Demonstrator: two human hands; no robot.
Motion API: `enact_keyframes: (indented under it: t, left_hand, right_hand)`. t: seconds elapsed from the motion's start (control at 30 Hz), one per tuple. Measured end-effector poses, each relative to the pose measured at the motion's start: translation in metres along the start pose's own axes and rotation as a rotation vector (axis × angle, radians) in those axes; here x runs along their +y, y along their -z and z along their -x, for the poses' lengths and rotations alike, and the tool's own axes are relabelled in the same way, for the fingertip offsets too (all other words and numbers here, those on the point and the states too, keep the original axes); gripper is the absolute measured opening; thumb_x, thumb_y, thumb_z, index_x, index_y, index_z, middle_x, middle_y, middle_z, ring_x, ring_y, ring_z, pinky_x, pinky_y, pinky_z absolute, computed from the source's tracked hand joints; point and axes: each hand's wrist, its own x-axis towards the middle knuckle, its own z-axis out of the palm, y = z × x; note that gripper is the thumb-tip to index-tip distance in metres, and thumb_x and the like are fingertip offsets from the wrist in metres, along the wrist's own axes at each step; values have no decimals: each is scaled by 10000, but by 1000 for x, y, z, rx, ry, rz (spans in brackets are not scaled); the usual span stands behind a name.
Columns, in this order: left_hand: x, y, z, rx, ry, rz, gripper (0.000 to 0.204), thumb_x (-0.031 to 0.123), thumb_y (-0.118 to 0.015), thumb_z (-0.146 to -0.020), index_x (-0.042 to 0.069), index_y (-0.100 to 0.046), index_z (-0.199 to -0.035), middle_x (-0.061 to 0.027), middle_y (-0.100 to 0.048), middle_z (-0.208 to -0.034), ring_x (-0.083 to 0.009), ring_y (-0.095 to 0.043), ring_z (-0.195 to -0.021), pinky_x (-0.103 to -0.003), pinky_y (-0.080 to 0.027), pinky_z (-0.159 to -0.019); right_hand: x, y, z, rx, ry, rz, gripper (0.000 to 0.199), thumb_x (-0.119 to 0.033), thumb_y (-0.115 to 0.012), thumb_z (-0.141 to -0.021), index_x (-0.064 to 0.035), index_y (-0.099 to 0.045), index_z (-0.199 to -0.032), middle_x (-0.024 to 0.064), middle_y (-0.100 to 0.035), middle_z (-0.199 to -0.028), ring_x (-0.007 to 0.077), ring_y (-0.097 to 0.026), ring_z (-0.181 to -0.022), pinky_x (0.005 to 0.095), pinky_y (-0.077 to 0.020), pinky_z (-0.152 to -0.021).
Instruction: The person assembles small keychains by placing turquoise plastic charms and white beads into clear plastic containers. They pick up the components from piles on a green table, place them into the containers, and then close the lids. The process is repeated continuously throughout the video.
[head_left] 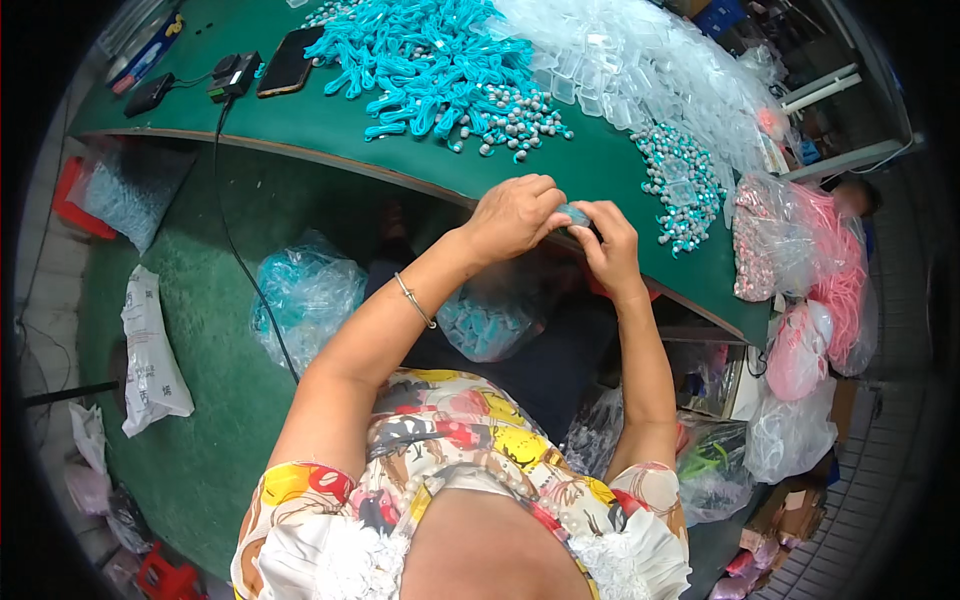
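Note:
My left hand [512, 216] and my right hand [610, 243] meet at the near edge of the green table [600, 165]. Between their fingertips is a small clear plastic case [573, 214] with something teal in it; fingers cover part of it. Both hands are closed on it. Beyond them lies a heap of bundled teal cords [425, 60], with grey-and-teal beadlike pieces [510, 120] at its near side. Further right spreads a large pile of clear plastic cases [640, 65], and more small grey-and-teal pieces [680, 190] lie near the right end.
A phone [288, 62] and a black adapter [233, 78] with a hanging cable rest at the table's left. Below my arms sits a bag of teal-filled cases [485, 325], beside a bag of teal material [305, 295]. Pink cords in bags [838, 270] hang off the right end.

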Motion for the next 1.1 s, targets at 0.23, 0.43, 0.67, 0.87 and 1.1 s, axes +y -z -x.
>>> enact_keyframes:
  t: [0.23,0.43,0.67,0.87,1.1]
  left_hand:
    - [6,8,6,126,120,189,163,185,-649,-895,23,-631,-884,-148,-589,-830,-351,-594,-763,-438,-482,-672]
    - [44,-13,37,-143,14,60,234,293,-699,-845,75,-645,-908,-92,-594,-841,-292,-618,-764,-411,-499,-670]
    - [32,14,22,101,74,-13,174,167,-732,-787,65,-640,-894,-118,-582,-758,-318,-625,-725,-411,-509,-617]
    - [-22,27,-14,164,277,-290,172,75,-646,-814,90,-649,-986,-126,-615,-861,-331,-649,-792,-445,-519,-637]
    - [-19,12,-20,134,294,-329,73,132,-662,-828,79,-645,-875,-113,-626,-805,-335,-655,-737,-453,-522,-613]
  right_hand:
    - [5,12,-30,-289,-121,-334,139,-78,-669,-873,-5,-690,-989,86,-662,-883,169,-613,-788,318,-481,-693]
    - [82,-14,-111,101,19,739,181,-231,-758,-778,-115,-736,-915,48,-641,-1048,265,-545,-1069,489,-367,-931]
    - [108,-19,-131,157,2,841,116,-245,-744,-753,-157,-750,-828,5,-623,-1026,259,-532,-1085,521,-348,-914]
    - [81,17,-92,121,-12,88,131,-117,-735,-765,-81,-727,-890,75,-644,-971,274,-626,-938,395,-496,-773]
    - [17,27,-14,-108,146,91,177,16,-691,-763,-45,-676,-928,119,-634,-962,305,-649,-880,379,-533,-767]
